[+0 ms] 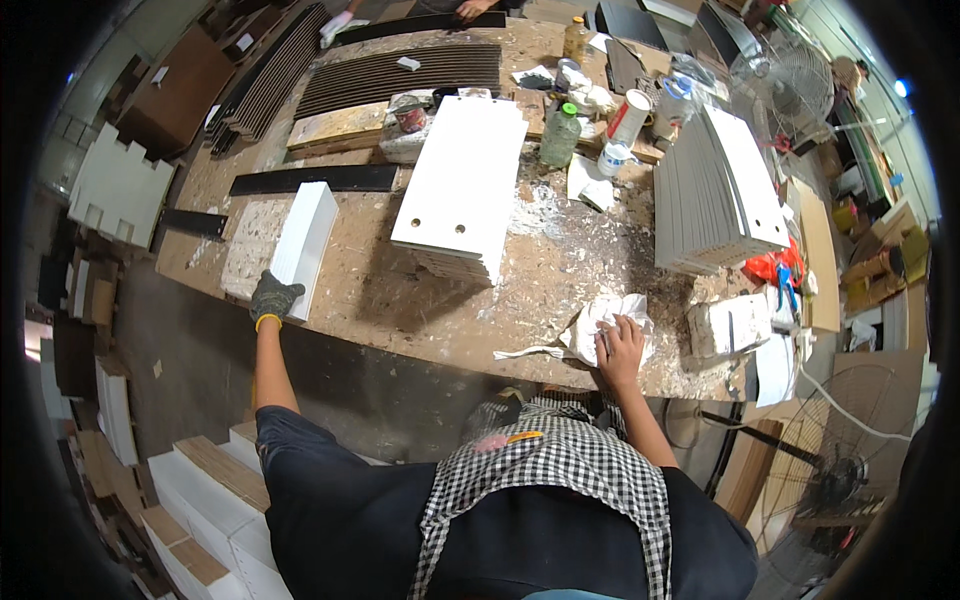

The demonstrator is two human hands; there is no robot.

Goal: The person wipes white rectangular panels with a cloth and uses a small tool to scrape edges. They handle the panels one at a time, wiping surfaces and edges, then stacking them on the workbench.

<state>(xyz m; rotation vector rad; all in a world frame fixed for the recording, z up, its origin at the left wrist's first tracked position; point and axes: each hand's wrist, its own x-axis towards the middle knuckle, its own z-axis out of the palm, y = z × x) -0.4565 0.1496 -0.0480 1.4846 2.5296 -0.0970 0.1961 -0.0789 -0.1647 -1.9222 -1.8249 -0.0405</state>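
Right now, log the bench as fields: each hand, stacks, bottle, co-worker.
left hand: gloved, at the near end of the left stack
right hand: bare, resting on a crumpled white cloth
middle stack: white boards, two holes showing near the front edge
right stack: white boards, beyond the cloth
bottle: green cap, upright, between middle and right stacks
co-worker: bare hand at the far side, by a black board
bench: paint-spattered

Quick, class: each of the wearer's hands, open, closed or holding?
Left hand: gloved, on the white stack's near end; grip unclear.
Right hand: bare, on the crumpled cloth; grip unclear.
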